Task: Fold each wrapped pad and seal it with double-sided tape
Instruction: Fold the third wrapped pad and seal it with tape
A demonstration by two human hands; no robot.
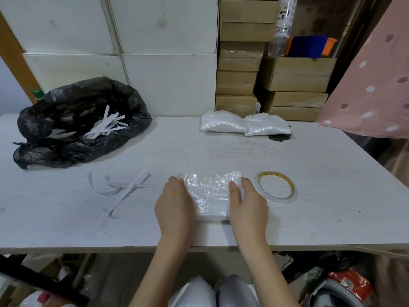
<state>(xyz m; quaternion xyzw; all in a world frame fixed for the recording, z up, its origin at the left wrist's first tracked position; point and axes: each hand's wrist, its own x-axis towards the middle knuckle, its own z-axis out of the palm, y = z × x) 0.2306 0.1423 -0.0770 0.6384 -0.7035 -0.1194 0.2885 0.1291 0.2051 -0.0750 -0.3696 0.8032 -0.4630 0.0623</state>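
A wrapped pad in crinkled clear plastic lies on the white table near its front edge. My left hand holds its left side, with the fingers tucked at the edge. My right hand grips its right side, thumb on top of the wrap. A roll of double-sided tape lies flat just right of my right hand. Two more wrapped pads rest side by side at the table's far edge.
A black plastic bag holding white paper strips sits at the far left. Loose backing strips lie left of my hands. Cardboard boxes are stacked behind the table, and a pink spotted cloth hangs at the right.
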